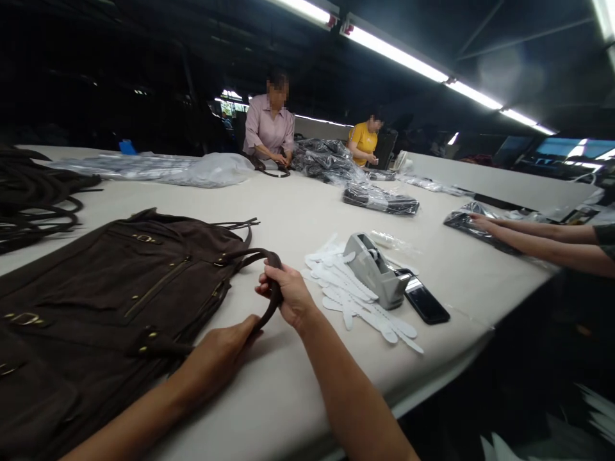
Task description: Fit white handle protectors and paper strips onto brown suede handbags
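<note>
Both hands are closed: the left hand [225, 349] and right hand [286, 294] grip the looped handle [271, 266] of a brown suede bag [120, 301]. The bag lies on the surface [269, 378], cut off by the frame's left edge. Open room runs rightward to a tape dispenser [377, 272].

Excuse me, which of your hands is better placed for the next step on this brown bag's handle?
Probably your right hand: its fingers wrap the curved top of the handle, while your left hand grips lower, nearer the bag.
</note>
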Demonstrator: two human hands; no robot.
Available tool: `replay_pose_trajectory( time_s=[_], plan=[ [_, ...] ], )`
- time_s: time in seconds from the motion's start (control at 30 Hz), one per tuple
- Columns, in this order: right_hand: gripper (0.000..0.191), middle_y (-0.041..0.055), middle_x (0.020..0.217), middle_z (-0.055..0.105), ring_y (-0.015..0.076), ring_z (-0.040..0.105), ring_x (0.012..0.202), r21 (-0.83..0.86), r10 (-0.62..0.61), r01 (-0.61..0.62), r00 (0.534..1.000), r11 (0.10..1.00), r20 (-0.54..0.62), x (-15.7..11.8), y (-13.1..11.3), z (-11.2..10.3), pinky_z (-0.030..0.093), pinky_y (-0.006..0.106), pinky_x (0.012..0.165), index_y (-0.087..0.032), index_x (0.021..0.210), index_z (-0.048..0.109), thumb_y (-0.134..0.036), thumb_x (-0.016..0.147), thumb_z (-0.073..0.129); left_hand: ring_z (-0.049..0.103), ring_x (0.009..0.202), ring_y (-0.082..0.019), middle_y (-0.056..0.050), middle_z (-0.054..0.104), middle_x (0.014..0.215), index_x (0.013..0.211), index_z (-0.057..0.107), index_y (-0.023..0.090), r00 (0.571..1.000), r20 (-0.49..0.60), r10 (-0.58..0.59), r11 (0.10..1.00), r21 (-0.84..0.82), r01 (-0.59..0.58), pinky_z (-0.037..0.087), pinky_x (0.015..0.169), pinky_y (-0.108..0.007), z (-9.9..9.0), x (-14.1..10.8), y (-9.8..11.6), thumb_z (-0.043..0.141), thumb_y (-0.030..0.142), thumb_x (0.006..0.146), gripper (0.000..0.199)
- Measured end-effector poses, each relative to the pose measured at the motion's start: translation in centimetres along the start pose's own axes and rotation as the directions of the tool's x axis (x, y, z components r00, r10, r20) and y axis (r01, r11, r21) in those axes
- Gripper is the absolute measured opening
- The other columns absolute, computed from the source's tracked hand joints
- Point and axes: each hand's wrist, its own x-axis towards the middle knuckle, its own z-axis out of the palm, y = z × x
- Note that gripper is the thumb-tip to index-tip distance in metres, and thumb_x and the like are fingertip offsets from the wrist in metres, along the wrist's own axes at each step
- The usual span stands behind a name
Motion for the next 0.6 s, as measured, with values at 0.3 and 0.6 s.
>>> replay_pose_trajectory(
  time_s=[0.3,0.6],
  plan=[
    [0.017,0.002,0.082,0.069,0.0143,0.064,0.075,-0.685,0.02,-0.043,0.999,0.727,-0.042,2.1,3.7,-1.8,0.053,0.025,0.069,-0.016,0.094,0.072,-0.02,0.077,0.07,0.064,0.069,-0.024,-0.001,0.066,0.082,0.104,0.051,0.025,0.934,-0.241,-0.264,0.803,0.482,0.351,0.033,0.06,-0.027,-7.1,2.8,-7.8,0.019,0.045,0.097,0.039],
    [0.026,0.0055,0.114,0.071,0.0239,0.062,0.11,-0.968,-0.439,-0.246,0.866,0.039,-0.238,0.1,-4.7,-5.6,0.046,0.035,0.095,-0.024,0.108,0.072,-0.028,0.085,0.06,0.065,0.078,-0.03,-0.007,0.07,0.084,0.096,0.06,0.024,0.974,-0.054,-0.222,0.957,0.18,0.228,0.038,0.064,-0.032,-1.8,-0.1,-1.2,0.042,0.063,0.084,0.045]
  ],
)
